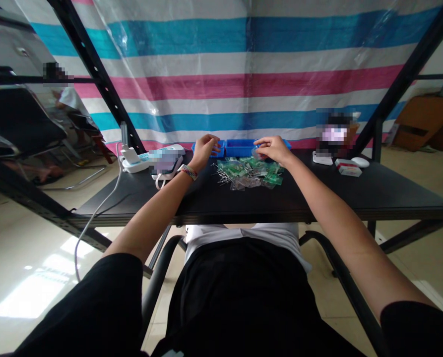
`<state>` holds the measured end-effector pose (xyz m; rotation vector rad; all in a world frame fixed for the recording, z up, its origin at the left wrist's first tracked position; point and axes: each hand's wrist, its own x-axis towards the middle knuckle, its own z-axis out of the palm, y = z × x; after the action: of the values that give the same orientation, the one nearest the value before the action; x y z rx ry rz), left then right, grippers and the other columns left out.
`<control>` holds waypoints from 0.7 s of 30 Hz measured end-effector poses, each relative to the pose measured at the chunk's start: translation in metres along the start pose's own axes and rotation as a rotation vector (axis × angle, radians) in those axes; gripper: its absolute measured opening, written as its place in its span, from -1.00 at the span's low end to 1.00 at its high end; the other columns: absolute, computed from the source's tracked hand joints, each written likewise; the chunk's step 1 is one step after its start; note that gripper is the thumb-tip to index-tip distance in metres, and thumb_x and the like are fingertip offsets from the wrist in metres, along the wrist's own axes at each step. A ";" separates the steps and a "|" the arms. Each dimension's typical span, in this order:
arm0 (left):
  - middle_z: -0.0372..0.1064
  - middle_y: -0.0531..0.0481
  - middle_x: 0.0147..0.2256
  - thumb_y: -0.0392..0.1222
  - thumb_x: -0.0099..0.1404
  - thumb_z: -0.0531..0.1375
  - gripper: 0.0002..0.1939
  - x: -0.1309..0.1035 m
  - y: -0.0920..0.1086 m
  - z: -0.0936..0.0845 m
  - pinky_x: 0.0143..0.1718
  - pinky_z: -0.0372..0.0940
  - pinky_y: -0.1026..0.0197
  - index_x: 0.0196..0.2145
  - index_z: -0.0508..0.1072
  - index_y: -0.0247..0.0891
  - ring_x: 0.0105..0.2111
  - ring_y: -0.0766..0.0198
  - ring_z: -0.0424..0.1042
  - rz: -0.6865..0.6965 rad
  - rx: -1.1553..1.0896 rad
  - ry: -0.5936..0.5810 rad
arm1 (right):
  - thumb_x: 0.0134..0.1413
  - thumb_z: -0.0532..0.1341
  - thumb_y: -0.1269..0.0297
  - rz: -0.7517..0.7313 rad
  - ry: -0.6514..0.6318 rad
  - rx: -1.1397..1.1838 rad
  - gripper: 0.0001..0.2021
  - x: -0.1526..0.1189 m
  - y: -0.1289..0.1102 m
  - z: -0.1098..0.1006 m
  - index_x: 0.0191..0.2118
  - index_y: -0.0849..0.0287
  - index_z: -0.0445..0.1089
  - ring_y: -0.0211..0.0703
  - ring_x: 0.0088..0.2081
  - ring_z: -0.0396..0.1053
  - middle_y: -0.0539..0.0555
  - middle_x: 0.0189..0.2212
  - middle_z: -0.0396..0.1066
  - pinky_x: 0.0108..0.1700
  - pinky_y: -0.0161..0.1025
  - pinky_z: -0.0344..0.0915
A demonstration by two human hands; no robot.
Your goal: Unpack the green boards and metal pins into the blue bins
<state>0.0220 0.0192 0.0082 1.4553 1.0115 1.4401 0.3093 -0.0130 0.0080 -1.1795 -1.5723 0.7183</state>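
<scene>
My left hand (206, 147) is over the left blue bin (197, 148), its fingers curled together. Whatever lies between those fingertips is too small to make out. My right hand (274, 148) pinches a small clear plastic bag (257, 152) in front of the blue bins at the right. Between the hands is the middle blue bin (239, 144). Below them a pile of small clear and green bags (249, 171) lies on the black table (221, 206), with thin metal pins sticking out at its left side.
Left of the pile are a white power strip (134, 164) with a cable and a blurred device (167, 166). On the right stand a phone-like object (334, 134), a small box (348, 167) and a white round item (360, 162). Black frame posts flank the table; a person (70, 99) sits far left.
</scene>
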 end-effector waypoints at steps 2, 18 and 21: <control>0.57 -0.09 -0.31 -0.16 0.31 0.41 -0.84 -0.010 0.008 0.011 -0.33 0.40 0.28 -0.20 0.59 -0.27 -0.35 0.25 0.56 0.048 0.045 -0.153 | -0.11 0.56 0.32 -0.015 0.019 0.169 -0.60 -0.001 -0.005 0.003 -0.07 0.22 0.64 -0.11 -0.36 0.54 0.02 -0.41 0.57 -0.13 -0.07 0.61; 0.58 -0.07 -0.26 -0.21 0.22 0.53 -0.69 -0.033 0.014 0.038 -0.15 0.52 0.15 -0.14 0.58 -0.28 -0.28 0.23 0.60 0.047 -0.130 -0.333 | -0.18 0.59 0.11 -0.036 -0.029 0.489 -0.53 -0.021 -0.019 0.031 -0.09 0.09 0.59 -0.12 -0.20 0.58 -0.01 -0.29 0.58 0.05 -0.11 0.58; 0.58 -0.09 -0.28 -0.17 0.24 0.52 -0.76 -0.033 0.010 0.039 -0.17 0.51 0.17 -0.25 0.59 -0.32 -0.32 0.25 0.58 0.013 -0.136 -0.402 | -0.20 0.60 0.09 -0.039 -0.039 0.492 -0.51 -0.021 -0.019 0.031 -0.10 0.09 0.57 -0.13 -0.21 0.57 -0.02 -0.30 0.56 0.05 -0.11 0.58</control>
<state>0.0605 -0.0157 0.0067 1.5700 0.6426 1.1377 0.2741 -0.0360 0.0070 -0.7714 -1.3399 1.0356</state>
